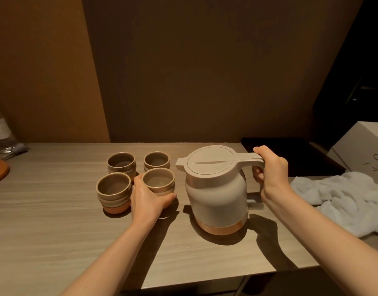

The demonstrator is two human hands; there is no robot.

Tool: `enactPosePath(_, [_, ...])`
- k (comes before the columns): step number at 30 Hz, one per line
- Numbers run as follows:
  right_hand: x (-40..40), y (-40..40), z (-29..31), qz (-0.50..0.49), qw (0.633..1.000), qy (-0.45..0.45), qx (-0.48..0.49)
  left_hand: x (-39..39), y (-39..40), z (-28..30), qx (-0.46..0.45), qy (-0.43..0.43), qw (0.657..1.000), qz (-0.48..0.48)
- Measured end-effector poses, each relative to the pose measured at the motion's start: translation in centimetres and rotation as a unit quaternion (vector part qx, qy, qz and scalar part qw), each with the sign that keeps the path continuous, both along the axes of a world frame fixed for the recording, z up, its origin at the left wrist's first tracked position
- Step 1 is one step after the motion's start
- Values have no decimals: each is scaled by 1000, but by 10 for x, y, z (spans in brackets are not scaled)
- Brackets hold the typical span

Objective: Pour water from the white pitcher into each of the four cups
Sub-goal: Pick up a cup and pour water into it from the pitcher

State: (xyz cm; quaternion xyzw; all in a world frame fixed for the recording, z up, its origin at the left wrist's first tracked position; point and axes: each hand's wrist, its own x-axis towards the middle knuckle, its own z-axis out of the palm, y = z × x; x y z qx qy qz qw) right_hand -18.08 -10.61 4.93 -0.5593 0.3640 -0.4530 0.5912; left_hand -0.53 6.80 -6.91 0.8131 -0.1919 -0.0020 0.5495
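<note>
From the head view, the right hand [271,169] grips the handle of the white pitcher [215,189], which stands upright on the table [55,231]. The left hand [147,201] holds the near-right cup [158,182], just left of the pitcher's spout. The spout points toward the four cups, so pouring likely means tipping leftward.

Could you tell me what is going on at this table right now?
A person is set up to pour water. The right hand grips the handle of the white pitcher, which stands upright on the table with its lid closed. The left hand holds the near right cup, one of four grouped left of the pitcher. That cup seems to hold some water; the others are hard to judge. A few droplets lie on the table, and a white cloth sits to the right.
</note>
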Motion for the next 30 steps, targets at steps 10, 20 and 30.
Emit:
enactPosePath(10, [-2, -5, 0, 1, 1000, -1, 0, 3, -2, -14, -2, -20, 1000, 14])
enactPosePath(20, [-3, 0, 1, 2, 1000, 8, 1, -2, 4, -15, -11, -3, 1000, -6])
enactPosePath(30, [-8, 21, 6, 13, 1000, 9, -2, -10, 32, 3, -12, 20, 1000, -20])
